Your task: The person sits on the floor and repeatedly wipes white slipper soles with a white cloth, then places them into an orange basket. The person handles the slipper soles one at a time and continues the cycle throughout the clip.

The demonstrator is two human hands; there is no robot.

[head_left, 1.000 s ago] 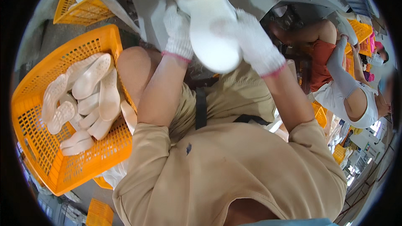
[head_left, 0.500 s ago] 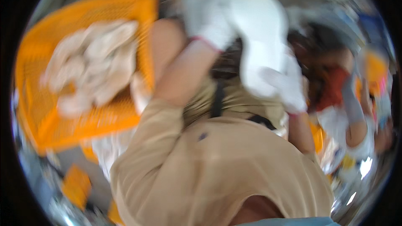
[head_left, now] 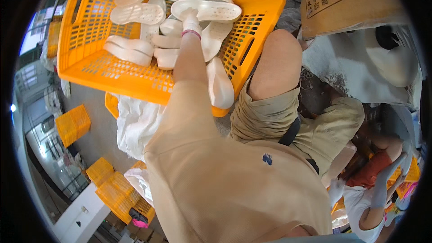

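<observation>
My left hand, in a white glove with a pink cuff, reaches into an orange plastic basket at the upper left. Its fingers close over the near edge of a white shoe sole lying on top of the pile; the fingertips blend into the white of the sole. Around it lie several more thick white soles, among them one sole to the left, a stacked pair nearer me, and one sole leaning at the basket's right corner. My right hand is out of the picture.
A cardboard box with printing stands at the upper right, beside a white sheet and a blurred pale rounded thing. White sacking lies below the basket. Orange crates stand on the floor at left. Another person sits at right.
My view has swung, bringing the basket toward the middle. My left hand has gone from a white sole held over my lap into the basket. My right hand has left the picture.
</observation>
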